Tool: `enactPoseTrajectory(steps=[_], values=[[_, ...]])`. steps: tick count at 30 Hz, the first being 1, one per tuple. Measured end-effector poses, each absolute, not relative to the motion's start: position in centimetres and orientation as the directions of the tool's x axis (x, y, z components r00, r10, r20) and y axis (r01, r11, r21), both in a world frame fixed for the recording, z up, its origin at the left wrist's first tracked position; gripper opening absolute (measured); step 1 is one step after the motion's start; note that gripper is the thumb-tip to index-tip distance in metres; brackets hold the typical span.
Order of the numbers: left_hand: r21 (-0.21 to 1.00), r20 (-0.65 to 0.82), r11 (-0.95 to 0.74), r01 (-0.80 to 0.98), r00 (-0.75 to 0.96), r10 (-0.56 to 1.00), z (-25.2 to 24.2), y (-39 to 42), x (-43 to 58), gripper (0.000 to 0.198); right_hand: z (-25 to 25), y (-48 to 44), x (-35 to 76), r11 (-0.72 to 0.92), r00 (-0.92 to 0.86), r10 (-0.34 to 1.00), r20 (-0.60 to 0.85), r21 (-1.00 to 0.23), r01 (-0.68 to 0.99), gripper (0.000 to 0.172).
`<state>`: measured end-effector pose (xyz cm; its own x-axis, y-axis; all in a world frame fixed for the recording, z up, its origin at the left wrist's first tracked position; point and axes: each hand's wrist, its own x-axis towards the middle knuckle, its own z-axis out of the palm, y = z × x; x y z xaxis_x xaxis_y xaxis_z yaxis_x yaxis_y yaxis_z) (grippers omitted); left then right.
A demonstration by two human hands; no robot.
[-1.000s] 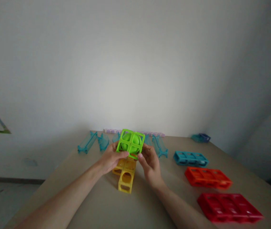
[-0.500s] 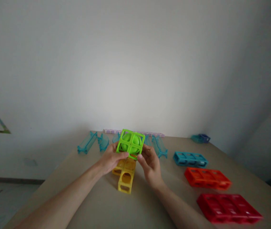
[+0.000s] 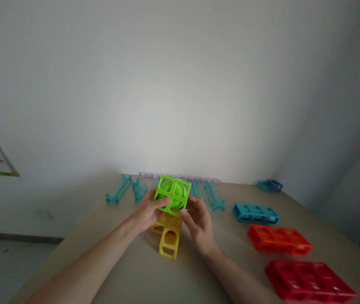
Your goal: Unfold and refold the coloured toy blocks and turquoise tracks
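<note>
A bright green block (image 3: 172,192) with a grid-like frame and rounded inner shapes is held up in front of me between both hands. My left hand (image 3: 150,211) grips its left side, thumb across the lower front. At its lower right corner, my right hand (image 3: 199,221) has its thumb against the edge and its fingers curled behind, partly hidden. Just below stand yellow blocks (image 3: 169,242) with round openings, on the table; the hands and the green block cover their upper part. A bit of orange shows between green and yellow, too small to make out.
Clear blue track pieces (image 3: 118,190) line the table's back, before a purple-patterned strip (image 3: 180,177). On the right lie a teal block row (image 3: 256,214), an orange one (image 3: 279,239) and a red one (image 3: 309,280). A dark blue piece (image 3: 274,185) sits at the far right corner.
The green block has tilted and lowered slightly, and my left thumb has shifted up onto its front face. The whole view has moved a little. Both hands keep their hold.
</note>
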<state>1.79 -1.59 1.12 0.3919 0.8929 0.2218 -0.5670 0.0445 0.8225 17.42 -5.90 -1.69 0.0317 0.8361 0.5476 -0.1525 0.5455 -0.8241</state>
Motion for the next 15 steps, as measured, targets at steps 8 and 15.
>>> enactPoseTrajectory(steps=[8,15], values=[[0.87,0.177,0.018,-0.494,0.347,0.921,1.43,-1.85,1.61,0.037,-1.84,-6.21,17.98,0.584,0.009,0.812,0.584,-0.812,0.008,0.032],[0.879,0.214,-0.02,-0.476,0.357,0.909,1.5,-1.81,1.73,0.037,-1.81,-6.39,17.87,0.598,0.023,0.801,0.598,-0.801,0.021,0.035]])
